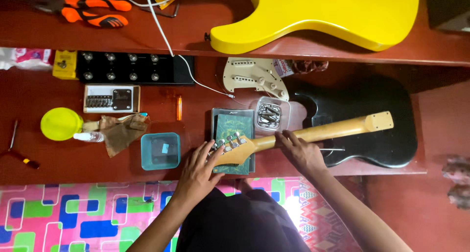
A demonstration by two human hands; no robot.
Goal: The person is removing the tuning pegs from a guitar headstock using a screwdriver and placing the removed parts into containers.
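A detached wooden guitar neck (pixel 323 132) lies across the red workbench, its headstock (pixel 234 151) with chrome tuners resting on a dark green book (pixel 234 126). My left hand (pixel 199 171) holds the headstock end, fingers spread around the tuners. Further along, my right hand (pixel 299 150) grips the neck from above. The neck's heel (pixel 379 121) rests over a black guitar body (pixel 372 127).
A yellow guitar body (pixel 323 14) lies on the upper shelf. A cream pickguard (pixel 254 77), a clear box of metal parts (pixel 270 114), a teal container (pixel 160 150), a black pedal board (pixel 129 67), a yellow lid (pixel 60 124) and orange pliers (pixel 95 10) are around.
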